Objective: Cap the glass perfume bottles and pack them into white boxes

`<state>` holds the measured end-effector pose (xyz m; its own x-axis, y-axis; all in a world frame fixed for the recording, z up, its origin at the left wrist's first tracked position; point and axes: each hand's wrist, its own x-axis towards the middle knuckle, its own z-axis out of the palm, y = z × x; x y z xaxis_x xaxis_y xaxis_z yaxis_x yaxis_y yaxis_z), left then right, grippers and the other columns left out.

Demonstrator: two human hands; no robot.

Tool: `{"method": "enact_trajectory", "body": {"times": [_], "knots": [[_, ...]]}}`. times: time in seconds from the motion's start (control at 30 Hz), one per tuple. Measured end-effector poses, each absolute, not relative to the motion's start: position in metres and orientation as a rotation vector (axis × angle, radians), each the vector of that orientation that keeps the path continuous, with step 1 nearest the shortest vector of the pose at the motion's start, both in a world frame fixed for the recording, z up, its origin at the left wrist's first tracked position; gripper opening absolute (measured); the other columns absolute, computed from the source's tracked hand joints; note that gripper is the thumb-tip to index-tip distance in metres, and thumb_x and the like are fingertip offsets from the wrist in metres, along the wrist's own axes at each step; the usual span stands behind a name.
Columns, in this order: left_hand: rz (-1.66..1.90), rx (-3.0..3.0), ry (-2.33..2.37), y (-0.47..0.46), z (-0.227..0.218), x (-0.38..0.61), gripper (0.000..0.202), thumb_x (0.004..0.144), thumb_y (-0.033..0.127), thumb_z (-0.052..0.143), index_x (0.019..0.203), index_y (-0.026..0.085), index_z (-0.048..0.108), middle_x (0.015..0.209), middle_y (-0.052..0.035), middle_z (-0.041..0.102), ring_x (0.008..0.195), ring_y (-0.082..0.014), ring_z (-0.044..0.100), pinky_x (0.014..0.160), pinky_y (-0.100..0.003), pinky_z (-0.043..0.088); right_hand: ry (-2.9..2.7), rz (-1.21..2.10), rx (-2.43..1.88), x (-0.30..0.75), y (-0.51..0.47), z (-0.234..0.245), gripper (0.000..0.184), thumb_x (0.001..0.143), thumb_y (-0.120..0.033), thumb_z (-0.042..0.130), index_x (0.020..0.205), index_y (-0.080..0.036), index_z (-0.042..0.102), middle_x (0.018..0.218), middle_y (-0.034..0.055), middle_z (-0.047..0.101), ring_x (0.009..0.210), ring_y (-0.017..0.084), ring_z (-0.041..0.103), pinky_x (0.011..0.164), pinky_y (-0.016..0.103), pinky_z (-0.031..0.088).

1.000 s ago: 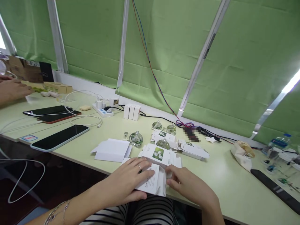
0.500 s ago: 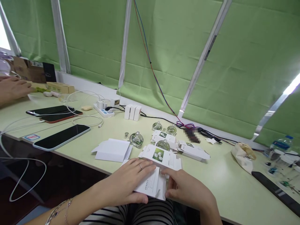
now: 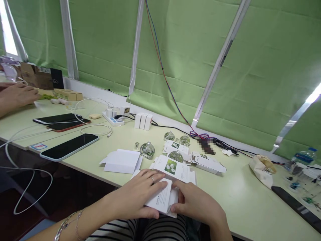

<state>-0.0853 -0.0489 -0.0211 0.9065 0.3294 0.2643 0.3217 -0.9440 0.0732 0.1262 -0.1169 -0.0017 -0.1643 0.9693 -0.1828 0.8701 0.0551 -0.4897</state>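
A white printed paper box (image 3: 160, 200) lies at the table's front edge, above my lap. My left hand (image 3: 139, 192), with a ring on one finger, holds it from the left, fingers over the top and thumb along the near edge. At the box's right end, my right hand (image 3: 200, 202) pinches the end flaps between thumb and curled fingers; the fingertips are partly hidden. Just beyond lies another white box (image 3: 160, 164) with a white-flower picture. Round clear glass bottles (image 3: 147, 150) stand behind, one among more opened boxes (image 3: 208, 163). A folded white sheet (image 3: 121, 161) lies to the left.
Several phones (image 3: 70, 147) and white cables lie on the left, near a power strip (image 3: 112, 118). Small white boxes (image 3: 143, 121) stand at the back. On the right are a cloth pouch (image 3: 262, 169), a black bar (image 3: 297, 207) and a water bottle (image 3: 304, 155). Another person's hand (image 3: 18, 97) is at far left.
My right thumb has moved left against the box's end flap. My left hand stays on the box. The whole view has shifted slightly.
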Motion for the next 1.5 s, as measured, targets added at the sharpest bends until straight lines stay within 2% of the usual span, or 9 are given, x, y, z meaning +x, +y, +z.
{"method": "enact_trajectory", "body": {"times": [0.13,0.4,0.5,0.67,0.9,1.03,1.27,1.4,1.5], "knots": [[0.398,3.028,0.523,-0.051,-0.021,-0.085,0.06,0.075,0.054,0.06,0.124,0.022,0.046,0.128,-0.0128,0.049,0.118,-0.033,0.043,0.096,-0.046,0.034,-2.156,0.659,-1.92,0.122,-0.117,-0.004,0.034,0.066,-0.037,0.066,0.095,-0.02,0.059,0.081,0.0019,0.064,0.071,0.019,0.056,0.057,0.025,0.035],[0.31,2.969,0.591,-0.053,-0.019,-0.086,0.065,0.069,0.05,0.066,0.124,0.025,0.044,0.119,-0.0106,0.049,0.111,-0.0309,0.044,0.094,-0.043,0.036,-2.208,0.588,-1.882,0.115,-0.115,-0.008,0.036,0.069,-0.04,0.066,0.098,-0.019,0.06,0.09,0.0049,0.066,0.078,0.021,0.058,0.064,0.027,0.038],[0.272,2.949,0.599,-0.055,-0.017,-0.087,0.065,0.07,0.055,0.063,0.124,0.025,0.045,0.117,-0.0108,0.049,0.107,-0.0311,0.046,0.091,-0.044,0.038,-2.23,0.597,-1.916,0.113,-0.114,-0.006,0.04,0.07,-0.043,0.064,0.101,-0.018,0.06,0.094,0.0073,0.067,0.083,0.024,0.06,0.067,0.03,0.039],[0.273,2.917,0.615,-0.056,-0.014,-0.086,0.08,0.066,0.064,0.061,0.131,0.022,0.04,0.115,-0.0126,0.049,0.106,-0.0327,0.047,0.089,-0.045,0.039,-2.273,0.592,-1.895,0.109,-0.116,-0.006,0.048,0.072,-0.047,0.062,0.109,-0.018,0.057,0.103,0.0097,0.066,0.093,0.028,0.06,0.073,0.034,0.042],[0.391,2.962,0.541,-0.051,-0.022,-0.082,0.079,0.07,0.069,0.052,0.133,0.022,0.039,0.117,-0.0136,0.051,0.105,-0.0327,0.046,0.089,-0.045,0.036,-2.243,0.589,-1.933,0.107,-0.118,-0.001,0.048,0.075,-0.041,0.06,0.116,-0.017,0.054,0.107,0.0121,0.065,0.098,0.03,0.059,0.077,0.036,0.043],[0.409,2.972,0.577,-0.05,-0.027,-0.08,0.084,0.07,0.07,0.051,0.135,0.02,0.036,0.115,-0.0136,0.052,0.106,-0.0329,0.046,0.091,-0.047,0.034,-2.267,0.571,-1.884,0.109,-0.119,-0.001,0.047,0.077,-0.038,0.058,0.12,-0.021,0.051,0.108,0.0102,0.065,0.099,0.03,0.058,0.078,0.037,0.042],[0.385,2.995,0.606,-0.052,-0.027,-0.078,0.083,0.069,0.067,0.055,0.134,0.018,0.036,0.112,-0.0142,0.051,0.103,-0.033,0.047,0.088,-0.047,0.035,-2.29,0.609,-1.827,0.116,-0.12,-0.002,0.037,0.075,-0.031,0.054,0.11,-0.02,0.052,0.089,0.0058,0.066,0.083,0.024,0.059,0.068,0.03,0.041],[0.413,2.999,0.593,-0.052,-0.028,-0.077,0.083,0.069,0.066,0.055,0.133,0.018,0.036,0.111,-0.0138,0.051,0.102,-0.033,0.047,0.088,-0.047,0.035,-2.257,0.614,-1.877,0.12,-0.119,-0.006,0.037,0.069,-0.02,0.054,0.106,-0.018,0.049,0.087,0.0048,0.064,0.079,0.02,0.058,0.062,0.026,0.038],[0.424,3.004,0.591,-0.051,-0.029,-0.077,0.082,0.068,0.066,0.056,0.133,0.018,0.037,0.11,-0.0135,0.051,0.1,-0.0325,0.047,0.086,-0.046,0.036,-2.269,0.614,-1.862,0.121,-0.118,-0.009,0.039,0.068,-0.019,0.055,0.106,-0.018,0.047,0.088,0.0043,0.062,0.079,0.02,0.057,0.061,0.026,0.037]]}}
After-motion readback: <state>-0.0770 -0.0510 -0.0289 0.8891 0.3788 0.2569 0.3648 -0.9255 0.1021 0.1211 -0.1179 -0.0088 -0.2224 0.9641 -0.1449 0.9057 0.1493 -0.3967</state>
